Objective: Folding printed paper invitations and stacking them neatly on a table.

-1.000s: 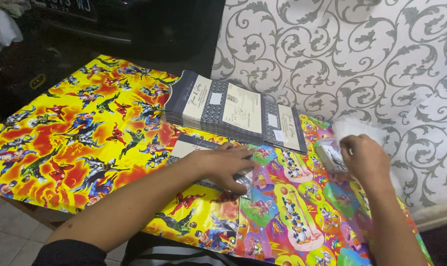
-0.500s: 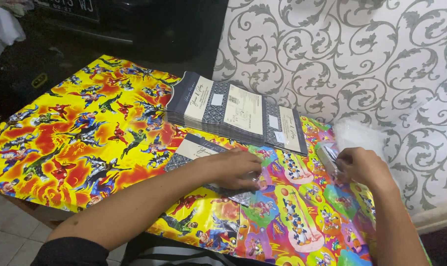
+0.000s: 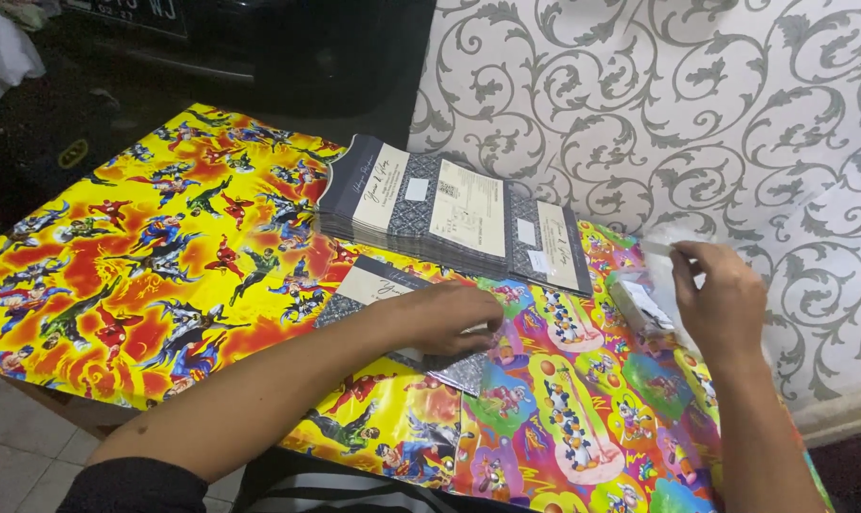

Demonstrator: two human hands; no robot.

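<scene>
— Starting nearest: what is the left hand (image 3: pixel 449 318) doing?

— It is lying palm down on a single dark patterned card (image 3: pixel 392 313) with a cream panel, fingers curled loosely and pressing it flat against the bright cartoon-printed table cover (image 3: pixel 145 256). I am judging that it is pinning the card so it is not sliding while the other hand is busy. Nothing is being pinched; it is a press, not a grip.

— And the card's lower part?

— Mostly hidden under the hand and forearm; only a grey corner is peeking out near the table's front edge.

— Moving right and a little farther?

— The right hand (image 3: pixel 725 299) is hovering above the cover, thumb and forefinger pinched on the edge of a thin clear plastic sleeve (image 3: pixel 663 261). It is so transparent against the wall that its outline is hard to make out. Just below it a small whitish packet or roll (image 3: pixel 644 304) is lying on the cover; I cannot tell what it is.

— Farther back?

— A fanned stack of matching cards (image 3: pixel 449 214) is sitting against the far edge, well within reach of both hands, probably as a supply or finished pile. Behind it, the scroll-patterned wall (image 3: pixel 687 104) is rising, and to the left everything is too dark to read.
</scene>
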